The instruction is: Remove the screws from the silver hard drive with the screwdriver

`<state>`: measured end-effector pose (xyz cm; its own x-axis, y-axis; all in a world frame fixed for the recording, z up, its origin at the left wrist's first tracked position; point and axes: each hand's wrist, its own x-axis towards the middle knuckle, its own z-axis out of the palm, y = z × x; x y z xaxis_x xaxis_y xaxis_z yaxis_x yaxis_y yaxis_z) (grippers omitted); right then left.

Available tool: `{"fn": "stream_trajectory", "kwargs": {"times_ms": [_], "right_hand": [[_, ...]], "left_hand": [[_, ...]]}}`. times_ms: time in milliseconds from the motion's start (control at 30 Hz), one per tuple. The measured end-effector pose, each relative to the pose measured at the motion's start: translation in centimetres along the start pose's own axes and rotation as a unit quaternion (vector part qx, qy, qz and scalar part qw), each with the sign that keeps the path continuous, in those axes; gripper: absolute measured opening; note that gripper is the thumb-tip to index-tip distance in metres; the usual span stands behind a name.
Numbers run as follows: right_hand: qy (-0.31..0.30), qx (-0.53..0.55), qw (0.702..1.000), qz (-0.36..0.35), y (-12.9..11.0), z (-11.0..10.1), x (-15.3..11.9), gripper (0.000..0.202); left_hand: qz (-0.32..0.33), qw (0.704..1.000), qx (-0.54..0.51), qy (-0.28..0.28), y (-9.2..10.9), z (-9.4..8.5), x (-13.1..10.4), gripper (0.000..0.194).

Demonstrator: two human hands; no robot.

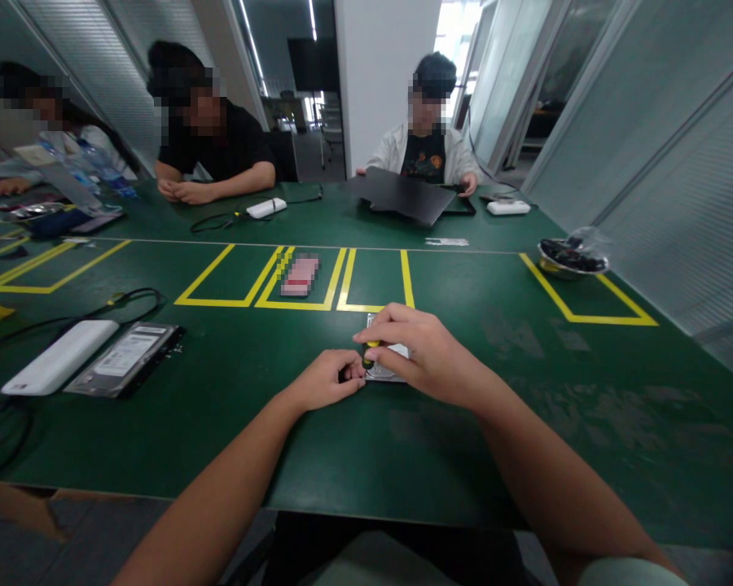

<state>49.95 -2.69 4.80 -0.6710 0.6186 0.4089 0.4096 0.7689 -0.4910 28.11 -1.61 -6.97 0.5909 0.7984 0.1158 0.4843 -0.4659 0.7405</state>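
In front of me a silver hard drive (pixel 388 373) lies on the green table, mostly covered by my hands. My right hand (pixel 433 354) is closed around a short screwdriver (pixel 368 355) with a yellow and black handle, held upright over the drive's left side. The screwdriver's tip is too small to make out. My left hand (pixel 333 379) rests on the table with curled fingers, gripping the drive's left edge close to the screwdriver.
Left of me lie another hard drive (pixel 125 358), a white power bank (pixel 61 356) and black cables. Yellow tape outlines cross the table, one around a pink phone (pixel 300 275). A bowl of dark parts (pixel 571 256) stands at right. Several people sit opposite; one holds a black panel (pixel 403 195).
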Motion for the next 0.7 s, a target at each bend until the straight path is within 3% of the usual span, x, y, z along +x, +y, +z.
{"fn": "stream_trajectory", "kwargs": {"times_ms": [267, 700], "right_hand": [[0.031, 0.009, 0.998, -0.049, 0.32, 0.62, 0.09, 0.025], [0.015, 0.001, 0.998, -0.065, -0.07, 0.34, 0.04, 0.034]], "left_hand": [[-0.01, 1.0, 0.002, 0.004, -0.27, 0.2, 0.03, 0.01], [-0.014, 1.0, -0.027, 0.008, -0.36, 0.35, 0.02, 0.01]]}}
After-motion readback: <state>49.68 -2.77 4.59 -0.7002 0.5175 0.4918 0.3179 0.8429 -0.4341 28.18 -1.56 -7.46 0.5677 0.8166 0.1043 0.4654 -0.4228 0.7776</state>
